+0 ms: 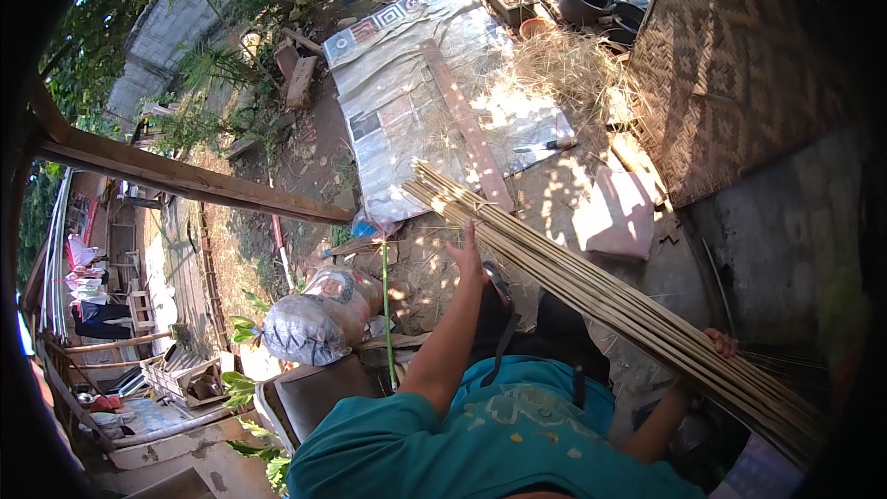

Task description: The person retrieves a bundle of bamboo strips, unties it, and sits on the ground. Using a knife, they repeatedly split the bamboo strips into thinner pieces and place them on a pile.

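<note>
A long bundle of thin bamboo strips (573, 263) slants across my front, from above the mat's near end down to the lower right. My right hand (721, 344) is closed round its lower part, with the fingertips showing over the strips. Near the upper end, my left hand (468, 254) is at the bundle's left edge, its thumb apart and a finger stretched up against the strips. The left hand is not wrapped round them. A narrow band seems to circle the bundle near that finger. The lower end runs into shadow.
Ahead lies a worn sheet (388, 83) with a wooden plank (467, 125) and a knife (547, 145) on it. Dry straw (573, 69) is heaped beside a woven bamboo panel (721, 83). A stuffed sack (319, 314) and a wooden beam (203, 180) are on the left.
</note>
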Demonstrator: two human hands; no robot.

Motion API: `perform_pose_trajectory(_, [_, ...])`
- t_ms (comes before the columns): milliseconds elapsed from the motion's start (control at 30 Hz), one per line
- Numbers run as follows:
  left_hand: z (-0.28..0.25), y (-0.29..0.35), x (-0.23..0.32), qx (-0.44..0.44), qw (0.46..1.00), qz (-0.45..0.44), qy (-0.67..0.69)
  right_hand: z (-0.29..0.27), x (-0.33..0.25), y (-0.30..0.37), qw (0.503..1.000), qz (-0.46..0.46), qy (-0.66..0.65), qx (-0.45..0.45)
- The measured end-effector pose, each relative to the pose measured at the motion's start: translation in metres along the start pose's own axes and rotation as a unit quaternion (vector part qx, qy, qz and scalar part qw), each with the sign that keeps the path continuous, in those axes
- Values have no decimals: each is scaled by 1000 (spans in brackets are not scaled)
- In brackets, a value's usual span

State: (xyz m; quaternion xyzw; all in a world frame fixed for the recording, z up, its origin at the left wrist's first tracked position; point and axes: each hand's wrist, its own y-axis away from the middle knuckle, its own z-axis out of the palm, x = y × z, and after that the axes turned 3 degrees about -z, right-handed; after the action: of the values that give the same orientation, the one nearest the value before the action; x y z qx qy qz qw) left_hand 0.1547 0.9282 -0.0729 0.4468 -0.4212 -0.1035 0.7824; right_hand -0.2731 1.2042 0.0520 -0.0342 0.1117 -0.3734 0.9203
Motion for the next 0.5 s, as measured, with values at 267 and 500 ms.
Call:
perform_pose_trajectory(267, [4, -151, 5, -225, 926, -177, 246, 68, 174, -12, 997, -40, 66, -21])
perform_pose_trajectory(500, [8, -269, 206, -347, 888, -207, 223, 63, 374, -7, 995, -52, 62, 58])
